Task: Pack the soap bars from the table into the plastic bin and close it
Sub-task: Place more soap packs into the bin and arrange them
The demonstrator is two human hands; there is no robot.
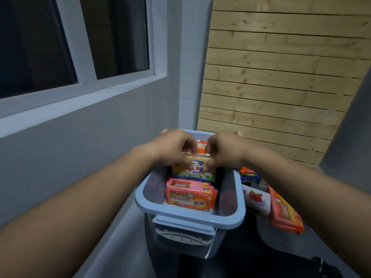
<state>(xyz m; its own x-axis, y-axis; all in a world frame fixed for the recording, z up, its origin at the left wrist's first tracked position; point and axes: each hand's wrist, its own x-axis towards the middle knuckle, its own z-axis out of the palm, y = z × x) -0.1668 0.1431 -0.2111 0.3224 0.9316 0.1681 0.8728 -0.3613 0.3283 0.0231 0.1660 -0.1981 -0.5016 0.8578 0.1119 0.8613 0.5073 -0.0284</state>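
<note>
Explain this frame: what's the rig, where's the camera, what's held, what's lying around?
No robot here: a person works bare-handed, and the single picture comes from a wide-angle camera on their head, looking down. The left hand and right hand together grip a yellow soap pack over the open blue plastic bin. Pink-orange soap packs already lie inside. More packs wait on the dark table to the right: a white one with red fruit, an orange one and a few behind them. No lid is visible.

Dim, bluish indoor light — soft overall, edges bowed by the wide lens, windows (50, 43) dark.
</note>
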